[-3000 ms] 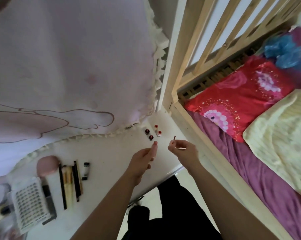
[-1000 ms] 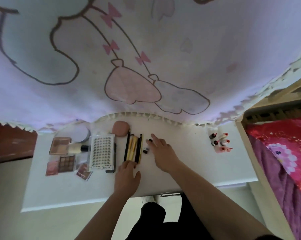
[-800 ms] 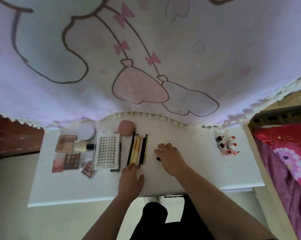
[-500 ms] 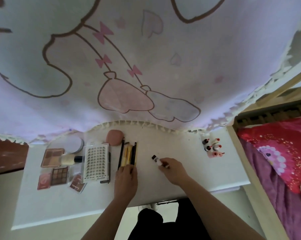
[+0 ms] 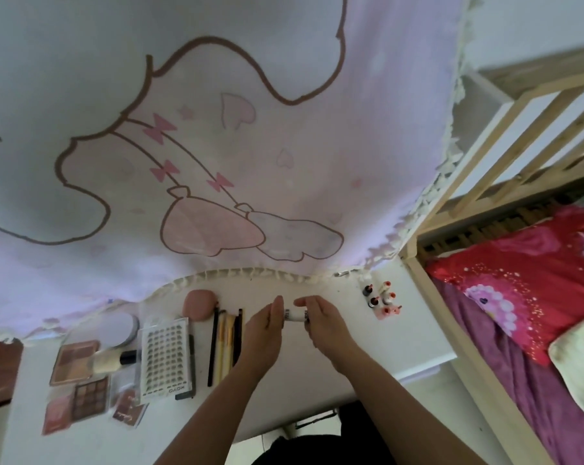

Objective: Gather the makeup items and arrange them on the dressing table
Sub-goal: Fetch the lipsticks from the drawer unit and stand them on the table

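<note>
A white dressing table [image 5: 401,333] is seen from above, backed from nine to two o'clock by a pale pink cartoon-printed curtain [image 5: 216,129] with a fringed hem, while a wooden bed frame [image 5: 458,333] and a red floral pillow [image 5: 532,280] are found at three o'clock. At the far left, around eight o'clock, a blush palette [image 5: 74,360] is laid beside a foundation bottle [image 5: 111,360], with a dark eyeshadow palette [image 5: 89,396] just nearer the table edge and a round white compact [image 5: 117,328] farther back. A tray of false lashes [image 5: 164,355] is placed next to these, and a pink makeup sponge [image 5: 200,303] is set behind it near the curtain hem. A row of pencils and brushes [image 5: 225,344] is lined up lengthwise just to the right. At the centre, a small white tube [image 5: 295,314] is held horizontally between both hands above the table: one end is covered by the fingers of the left hand [image 5: 262,333], and the other end is pinched by the right hand [image 5: 324,325]. Whether its cap is on cannot be told. At about two o'clock from the hands, well apart, a cluster of small nail polish bottles [image 5: 381,297] is stood upright near the table's back corner.
</note>
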{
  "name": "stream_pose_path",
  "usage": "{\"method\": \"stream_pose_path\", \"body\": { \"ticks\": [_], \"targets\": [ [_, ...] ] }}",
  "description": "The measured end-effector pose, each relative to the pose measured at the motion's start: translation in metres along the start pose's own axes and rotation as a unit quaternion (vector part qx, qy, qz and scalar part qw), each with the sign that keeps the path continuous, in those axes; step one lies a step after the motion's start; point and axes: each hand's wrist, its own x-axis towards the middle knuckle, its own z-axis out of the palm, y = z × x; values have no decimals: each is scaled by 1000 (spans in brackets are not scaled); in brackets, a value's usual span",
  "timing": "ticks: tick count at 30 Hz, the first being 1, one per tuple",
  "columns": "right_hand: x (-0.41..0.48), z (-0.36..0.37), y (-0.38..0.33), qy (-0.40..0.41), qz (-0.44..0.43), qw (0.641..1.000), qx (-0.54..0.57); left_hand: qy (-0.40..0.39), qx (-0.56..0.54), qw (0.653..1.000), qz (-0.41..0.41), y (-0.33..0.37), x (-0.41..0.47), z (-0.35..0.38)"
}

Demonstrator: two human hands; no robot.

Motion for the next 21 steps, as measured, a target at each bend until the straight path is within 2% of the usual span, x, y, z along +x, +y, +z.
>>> {"method": "stream_pose_path", "body": {
  "ticks": [5, 10, 12, 15, 17, 21],
  "targets": [
    [-3, -10, 6, 63, -136, 985, -85, -53, -88, 991, -90, 9, 1, 6],
    [-19, -15, 11, 90, -252, 952, -147, -62, -225, 956, -177, 23, 1, 8],
    [-21, -17, 7, 81, -228, 965, -100, -45, -232, 954, -184, 22, -1, 8],
    [-24, -22, -7, -3, -79, 997, -18, -12, -195, 967, -164, 21, -2, 6],
    [-26, -24, -11, -56, -13, 998, -2, -11, -161, 977, -138, 22, -4, 5],
    [-26, -26, -6, -52, -8, 998, 40, 6, -141, 982, -124, 22, -5, 3]
  ]
}}
